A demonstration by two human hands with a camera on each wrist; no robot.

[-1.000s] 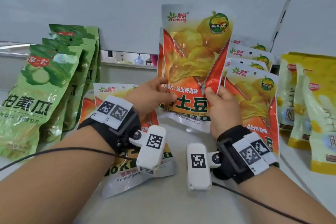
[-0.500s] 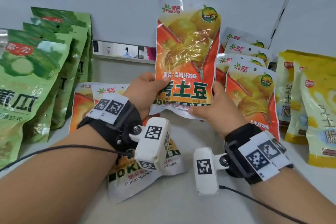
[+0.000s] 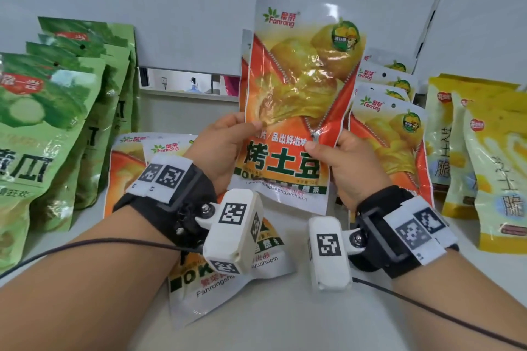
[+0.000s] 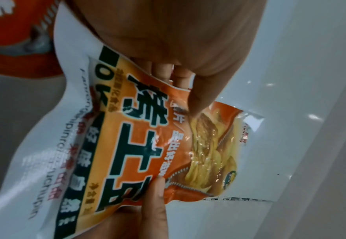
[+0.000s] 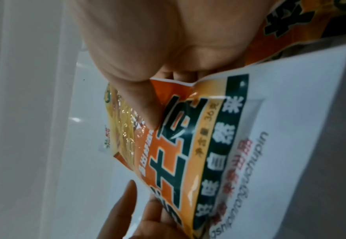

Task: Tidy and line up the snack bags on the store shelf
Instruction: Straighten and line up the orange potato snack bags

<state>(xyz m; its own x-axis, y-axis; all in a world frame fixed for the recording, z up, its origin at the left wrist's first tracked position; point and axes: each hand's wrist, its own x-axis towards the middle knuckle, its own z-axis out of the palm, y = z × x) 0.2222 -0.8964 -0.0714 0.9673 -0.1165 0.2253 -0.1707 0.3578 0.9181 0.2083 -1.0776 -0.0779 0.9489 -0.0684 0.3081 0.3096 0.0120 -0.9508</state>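
Observation:
An orange potato-chip bag is held upright above the shelf, in front of the white back wall. My left hand pinches its left edge, thumb on the front, and my right hand pinches its right edge the same way. Both wrist views show the same orange potato-chip bag with thumbs on the print and fingers behind. A row of matching orange bags stands just right of it. Two more orange bags lie flat under my left wrist.
Green cucumber-flavour bags stand in a leaning row at the left. Yellow bags stand at the right. The grey shelf surface is bare near the front edge. A slot in the back wall opens behind the left hand.
Both hands kept hold of the orange bag, lifted it off the shelf and now hold it a little higher and tilted slightly right. My right thumb has moved up onto the zipper print.

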